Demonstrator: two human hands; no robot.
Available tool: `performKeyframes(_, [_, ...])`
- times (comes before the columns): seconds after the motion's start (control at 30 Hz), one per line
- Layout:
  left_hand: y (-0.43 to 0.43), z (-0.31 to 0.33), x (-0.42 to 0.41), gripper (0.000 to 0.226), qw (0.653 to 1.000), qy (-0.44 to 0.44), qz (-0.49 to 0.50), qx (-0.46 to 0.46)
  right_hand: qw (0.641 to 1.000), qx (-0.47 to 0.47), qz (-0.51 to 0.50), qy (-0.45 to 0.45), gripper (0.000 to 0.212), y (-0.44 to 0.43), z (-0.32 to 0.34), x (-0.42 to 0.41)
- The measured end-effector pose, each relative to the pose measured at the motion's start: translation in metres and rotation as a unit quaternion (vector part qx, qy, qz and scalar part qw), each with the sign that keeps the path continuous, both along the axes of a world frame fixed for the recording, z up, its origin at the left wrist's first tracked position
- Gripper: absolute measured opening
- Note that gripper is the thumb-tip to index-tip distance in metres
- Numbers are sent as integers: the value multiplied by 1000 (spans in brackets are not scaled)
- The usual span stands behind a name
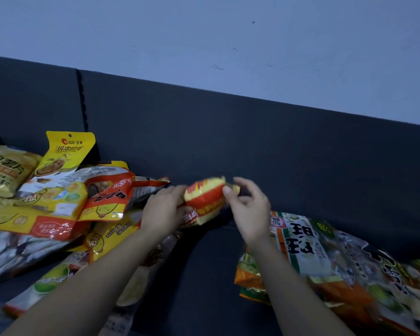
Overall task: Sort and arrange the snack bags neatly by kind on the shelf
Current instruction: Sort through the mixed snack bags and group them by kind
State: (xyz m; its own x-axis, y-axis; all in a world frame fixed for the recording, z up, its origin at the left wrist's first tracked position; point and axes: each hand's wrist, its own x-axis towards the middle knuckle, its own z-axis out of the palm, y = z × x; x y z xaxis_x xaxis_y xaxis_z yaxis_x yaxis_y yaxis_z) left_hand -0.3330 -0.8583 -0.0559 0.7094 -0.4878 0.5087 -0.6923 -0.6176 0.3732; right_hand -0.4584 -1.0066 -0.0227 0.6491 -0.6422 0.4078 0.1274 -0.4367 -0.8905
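A small red and yellow snack bag point(205, 200) is held up over the dark shelf point(204, 275) between both hands. My left hand point(164, 210) grips its left end. My right hand point(249, 206) pinches its right end with thumb and fingers. To the left lies a jumbled heap of yellow and orange snack bags point(66, 197), with a yellow pouch point(67, 151) leaning on the back panel. On the right lies a stack of green, white and orange bags point(308, 248).
The shelf's dark back panel point(252, 146) rises behind the bags, with a pale wall point(228, 40) above it. A silver bag point(17, 251) lies at the lower left. Bare shelf shows between the two heaps.
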Motion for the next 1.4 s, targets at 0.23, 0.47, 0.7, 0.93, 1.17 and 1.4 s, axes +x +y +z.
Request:
performKeyframes(0.23, [20, 60, -16, 36, 862, 368, -185, -295, 953, 219, 195, 73, 101, -2, -11, 0])
performKeyframes(0.47, [52, 40, -14, 53, 974, 212, -76, -22, 973, 171, 143, 54, 48, 8, -11, 3])
performKeyframes(0.7, [57, 2, -37, 52, 902, 36, 174, 394, 988, 126, 48, 74, 47, 17, -22, 7])
performKeyframes(0.93, [73, 1, -35, 28, 898, -1, 192, 396, 988, 121, 36, 85, 42, 20, -27, 9])
performKeyframes(1.17, [76, 9, -32, 29, 940, -25, 177, 291, 989, 117, 3, 86, 42, 28, -32, 21])
performKeyframes(1.4, [65, 20, -23, 25, 981, -48, 129, 136, 986, 130, -36, 101, 47, 32, -43, 31])
